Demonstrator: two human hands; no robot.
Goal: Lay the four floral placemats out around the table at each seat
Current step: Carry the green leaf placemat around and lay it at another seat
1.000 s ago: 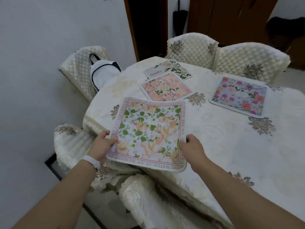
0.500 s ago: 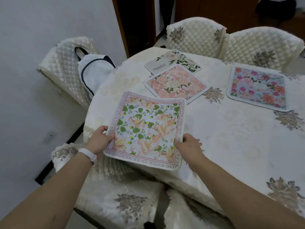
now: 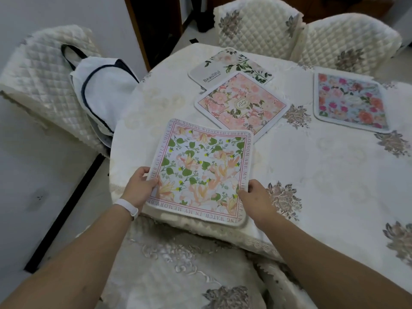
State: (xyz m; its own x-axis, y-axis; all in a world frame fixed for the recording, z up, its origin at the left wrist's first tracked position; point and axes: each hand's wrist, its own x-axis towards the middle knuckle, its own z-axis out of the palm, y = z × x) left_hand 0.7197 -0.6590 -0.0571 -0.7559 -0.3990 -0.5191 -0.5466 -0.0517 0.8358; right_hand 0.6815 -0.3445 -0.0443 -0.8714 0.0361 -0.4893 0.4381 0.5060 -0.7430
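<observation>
A green-leaf placemat (image 3: 201,169) with a lettered pink border lies at the near edge of the round table (image 3: 323,175). My left hand (image 3: 140,186) grips its near-left edge and my right hand (image 3: 256,198) grips its near-right edge. Its near rim hangs slightly over the table edge. Behind it lies a pink floral placemat (image 3: 242,103), and partly under that one a grey placemat (image 3: 227,65) printed "Beautiful". A blue placemat (image 3: 350,101) with bright flowers lies at the far right, in front of a chair.
Quilted cream chairs stand at the far side (image 3: 256,25) (image 3: 350,43) and at the left (image 3: 44,76). A white bag with dark trim (image 3: 104,92) rests on the left chair. A covered chair seat (image 3: 178,268) is just below my arms. A doorway opens at the back.
The view has moved closer and tilted down. Both hands have kept hold of the green-leaf placemat, which now sits lower at the table's near edge.
</observation>
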